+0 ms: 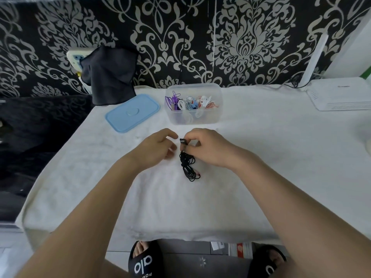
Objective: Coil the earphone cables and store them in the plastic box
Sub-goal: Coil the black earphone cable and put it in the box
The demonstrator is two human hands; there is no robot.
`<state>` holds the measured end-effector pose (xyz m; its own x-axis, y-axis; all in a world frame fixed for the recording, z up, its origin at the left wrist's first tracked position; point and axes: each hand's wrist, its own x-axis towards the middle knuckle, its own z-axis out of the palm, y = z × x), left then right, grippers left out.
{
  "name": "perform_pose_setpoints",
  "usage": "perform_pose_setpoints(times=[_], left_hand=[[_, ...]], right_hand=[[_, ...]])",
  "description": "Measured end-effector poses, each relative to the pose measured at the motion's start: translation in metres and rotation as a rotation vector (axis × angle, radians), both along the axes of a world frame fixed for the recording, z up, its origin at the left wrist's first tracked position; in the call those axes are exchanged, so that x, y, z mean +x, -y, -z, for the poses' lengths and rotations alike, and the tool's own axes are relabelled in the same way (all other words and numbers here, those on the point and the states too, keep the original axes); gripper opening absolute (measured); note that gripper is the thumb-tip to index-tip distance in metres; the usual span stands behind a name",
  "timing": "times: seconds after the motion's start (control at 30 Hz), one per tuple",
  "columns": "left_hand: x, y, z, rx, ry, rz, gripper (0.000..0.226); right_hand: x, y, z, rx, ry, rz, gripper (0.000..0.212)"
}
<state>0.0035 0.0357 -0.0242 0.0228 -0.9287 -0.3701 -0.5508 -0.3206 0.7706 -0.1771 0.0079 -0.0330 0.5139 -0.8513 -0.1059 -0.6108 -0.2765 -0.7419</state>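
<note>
A black earphone cable (pixel 188 165) hangs in a loose coil above the white cloth, with its lower loops near the surface. My right hand (pixel 208 147) pinches the cable's top end, where a small black earbud shows. My left hand (pixel 158 146) hovers just left of the cable with relaxed, slightly curled fingers and holds nothing. Behind the hands stands the clear plastic box (pixel 217 115), open, with several coiled purple, white and red earphone cables inside. Its light blue lid (pixel 132 113) lies flat to the box's left.
A white cloth covers the table (pixel 261 177). A dark cloth (pixel 110 77) is draped at the back left over a wall socket. A white router (pixel 339 95) sits at the back right. Black slippers show below the front edge.
</note>
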Motion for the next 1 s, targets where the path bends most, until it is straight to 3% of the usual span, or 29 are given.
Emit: perform_pose_setpoints(times=[0.27, 0.33, 0.43, 0.5, 0.77, 0.87, 1.0], left_hand=[[0.009, -0.009, -0.017, 0.072, -0.191, -0.040, 0.027], [0.015, -0.009, -0.017, 0.026, -0.039, -0.035, 0.023], [0.032, -0.010, -0.014, -0.048, 0.354, 0.030, 0.019], [0.046, -0.013, -0.013, -0.019, 0.474, 0.051, 0.019], [0.089, -0.021, -0.017, 0.074, 0.618, -0.078, 0.021], [0.094, -0.029, -0.014, 0.141, 0.585, -0.033, 0.010], [0.086, -0.036, -0.006, 0.072, 0.512, 0.027, 0.019]], right_hand=[[0.010, 0.003, 0.006, 0.168, 0.174, 0.107, 0.011], [0.012, 0.002, 0.005, 0.242, 0.237, 0.122, 0.011], [0.014, 0.000, 0.005, 0.293, 0.280, 0.122, 0.016], [0.018, -0.001, 0.007, 0.291, 0.259, 0.122, 0.018], [0.029, -0.002, 0.012, 0.312, 0.257, 0.106, 0.012], [0.037, -0.003, 0.010, 0.275, 0.203, 0.076, 0.020], [0.046, -0.004, 0.009, 0.329, 0.243, 0.088, 0.026]])
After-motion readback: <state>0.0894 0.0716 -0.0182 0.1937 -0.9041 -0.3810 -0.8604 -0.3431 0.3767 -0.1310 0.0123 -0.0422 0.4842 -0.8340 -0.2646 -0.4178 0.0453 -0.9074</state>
